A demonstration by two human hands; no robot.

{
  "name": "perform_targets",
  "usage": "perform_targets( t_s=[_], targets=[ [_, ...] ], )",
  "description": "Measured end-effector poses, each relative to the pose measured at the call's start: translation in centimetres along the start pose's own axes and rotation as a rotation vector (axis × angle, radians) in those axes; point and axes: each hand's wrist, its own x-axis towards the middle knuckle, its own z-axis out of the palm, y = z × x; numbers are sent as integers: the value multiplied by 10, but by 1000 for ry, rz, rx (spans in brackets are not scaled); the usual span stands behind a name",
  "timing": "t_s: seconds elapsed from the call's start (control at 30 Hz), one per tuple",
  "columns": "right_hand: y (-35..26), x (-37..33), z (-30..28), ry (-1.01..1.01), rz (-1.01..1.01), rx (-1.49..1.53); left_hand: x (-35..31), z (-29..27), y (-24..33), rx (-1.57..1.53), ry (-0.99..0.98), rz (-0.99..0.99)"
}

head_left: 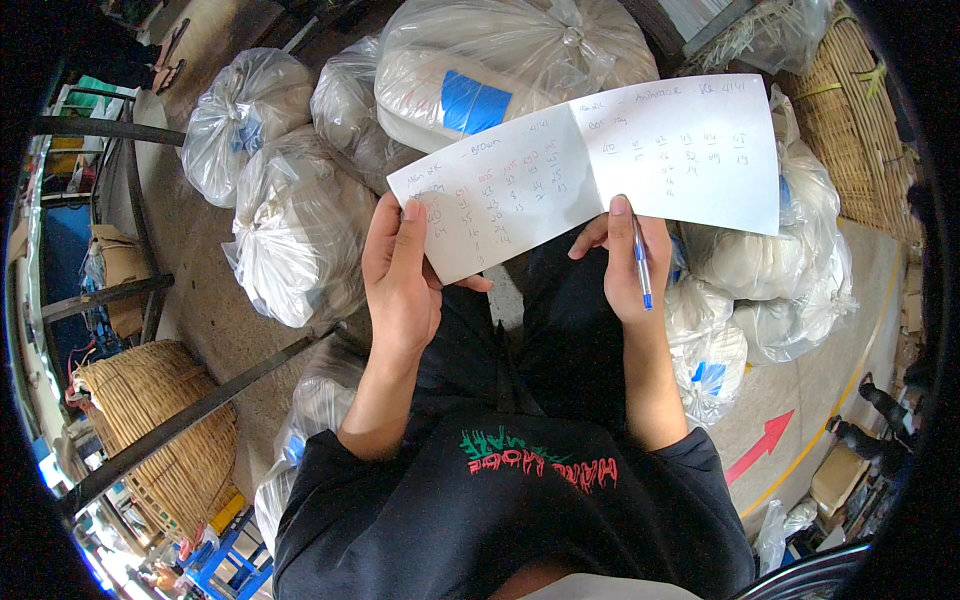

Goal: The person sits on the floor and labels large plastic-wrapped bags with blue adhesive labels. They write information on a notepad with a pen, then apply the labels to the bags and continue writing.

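A folded white sheet of paper [540,215] with handwritten columns is spread open in front of me, its crease running down the middle. My left hand [403,260] grips its lower left corner, thumb on top and fingers behind. At the lower edge near the crease, my right hand [637,262] pinches the paper under its thumb. That same hand also keeps a blue-capped pen [642,262] pointing down along the palm. The fingers behind the sheet are partly hidden.
Tied clear plastic bags [300,240] with pale contents and blue labels lie around me, a large bag [540,50] ahead. Woven baskets [155,430] stand at left and far right. A dark metal bar [190,420] crosses the left side. A red arrow [762,447] marks the floor.
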Motion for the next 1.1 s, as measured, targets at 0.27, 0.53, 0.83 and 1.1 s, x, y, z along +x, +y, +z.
perform_targets(
  t_s=[0.27, 0.53, 0.83, 1.1],
  targets=[
    [-4, -2, 4, 320, 155, 341, -1, 2, -5, 37, -14, -45],
    [-10, -37, -49, 404, -239, 70, -5, 16, -44, 29, -83, -275],
    [-17, -50, -15, -105, 38, -210, -15, 36, -60, 40, -174, -362],
    [-17, -47, -10, -87, -49, -495, -16, 33, -61, 52, -176, -337]
  ],
)
